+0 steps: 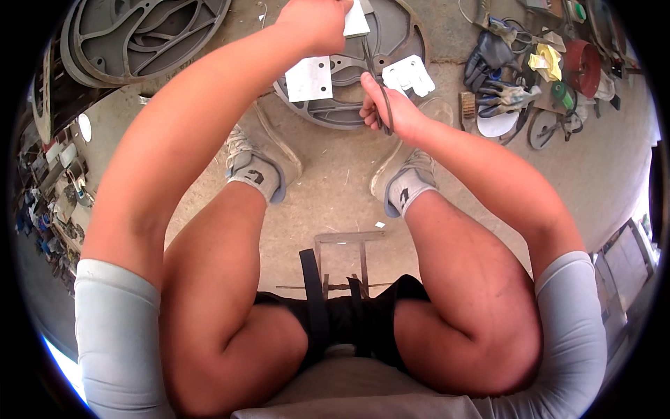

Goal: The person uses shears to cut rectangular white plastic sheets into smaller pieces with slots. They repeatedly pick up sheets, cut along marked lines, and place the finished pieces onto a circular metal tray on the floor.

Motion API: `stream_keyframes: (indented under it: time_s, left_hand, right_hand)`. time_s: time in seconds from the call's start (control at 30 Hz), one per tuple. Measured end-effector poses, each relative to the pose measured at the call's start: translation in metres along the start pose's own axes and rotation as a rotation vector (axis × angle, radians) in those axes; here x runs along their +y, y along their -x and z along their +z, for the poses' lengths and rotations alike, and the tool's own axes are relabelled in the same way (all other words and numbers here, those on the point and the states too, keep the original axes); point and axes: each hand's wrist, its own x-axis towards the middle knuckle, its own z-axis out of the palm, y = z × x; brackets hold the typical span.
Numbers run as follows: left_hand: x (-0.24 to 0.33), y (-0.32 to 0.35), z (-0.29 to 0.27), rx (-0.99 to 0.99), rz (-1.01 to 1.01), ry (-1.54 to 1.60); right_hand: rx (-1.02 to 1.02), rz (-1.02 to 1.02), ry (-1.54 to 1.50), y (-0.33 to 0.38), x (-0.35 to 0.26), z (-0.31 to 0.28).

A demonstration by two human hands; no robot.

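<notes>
My left hand point(315, 22) is closed at the top edge of the view, pinching a white sheet piece point(356, 22); part of its fingers is cut off. My right hand point(389, 112) grips the looped dark handles of a pair of scissors point(368, 54), whose blades point away from me and reach up beside the white piece. Below my left hand lies a square white sheet with dark holes point(307, 80). Right of the scissors sits a white cut piece with an irregular outline point(410, 77). Both lie on a round grey metal casting point(322, 116) between my feet.
More large round castings point(118, 63) lean at the far left. On the right are dark work gloves point(485, 59), a wooden brush point(467, 110), a red round part point(581, 68), a yellow crumpled item point(546, 63) and tangled tools. A metal frame point(349, 237) lies between my legs.
</notes>
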Motion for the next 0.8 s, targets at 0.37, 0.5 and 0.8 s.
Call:
stream_keyframes:
  time_s: [0.37, 0.5, 0.8]
  left_hand:
    - [-0.021, -0.026, 0.001, -0.135, 0.105, 0.005]
    - [-0.022, -0.035, 0.002, -0.142, 0.129, -0.007]
    - [-0.033, -0.046, 0.014, -0.102, 0.223, -0.056]
  right_hand:
    - [-0.015, -0.051, -0.061, -0.014, -0.012, 0.000]
    - [-0.021, -0.024, -0.074, -0.017, -0.014, -0.001]
    - [-0.021, -0.047, -0.109, -0.019, -0.016, 0.003]
